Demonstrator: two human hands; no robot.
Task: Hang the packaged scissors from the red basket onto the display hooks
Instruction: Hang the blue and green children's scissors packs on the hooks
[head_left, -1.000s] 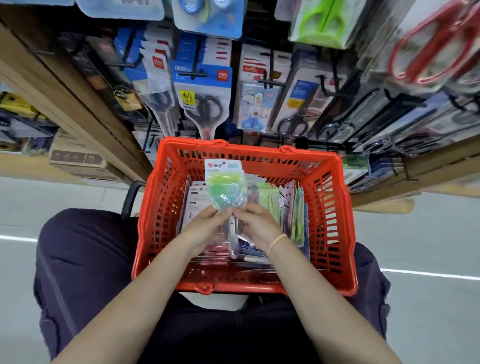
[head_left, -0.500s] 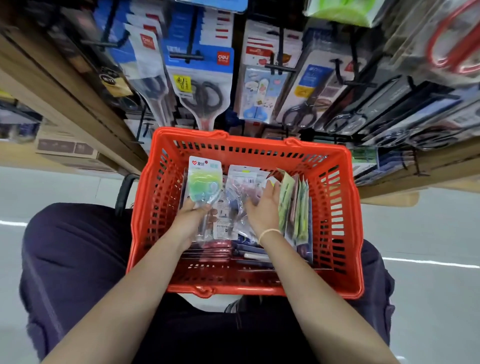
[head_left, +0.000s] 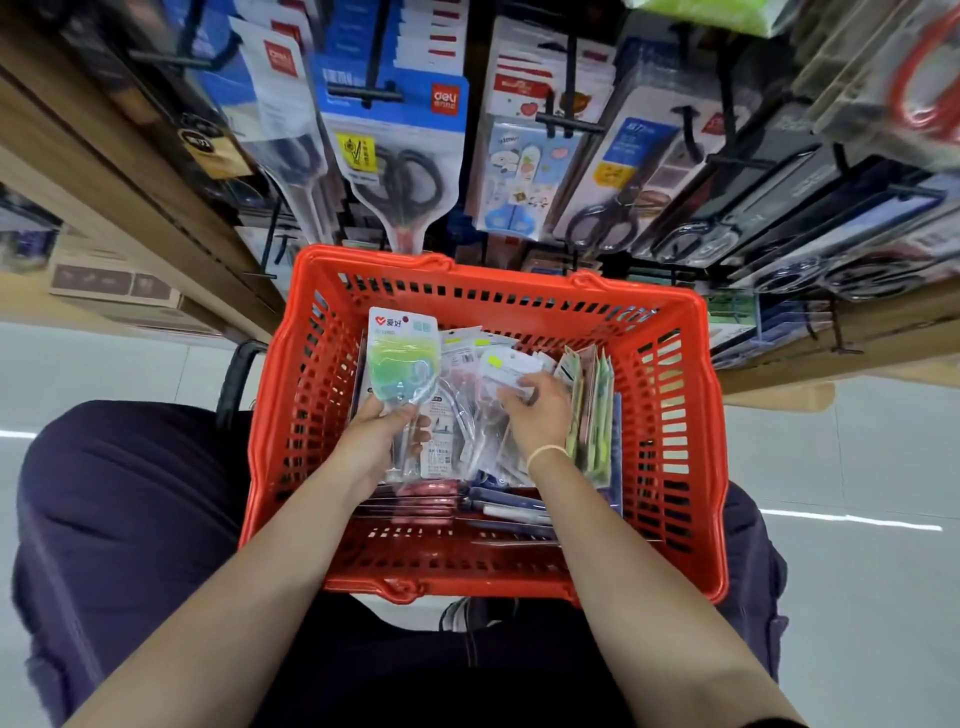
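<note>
The red basket rests on my lap, holding several packaged scissors. My left hand grips a green-handled scissors package by its lower part, at the basket's left side. My right hand pinches the top of a clear package with a white label in the pile's middle. Green and pink packs stand on edge at the basket's right. Display hooks with hanging scissors packages fill the rack above the basket.
A wooden shelf edge runs diagonally at the left, another at the right. Cardboard boxes sit under the left shelf. A black handle sticks out beside the basket. Grey floor lies on both sides.
My right hand left the green package and moved right into the pile, where it now pinches a clear package. My left hand moved the green package to the basket's left side.
</note>
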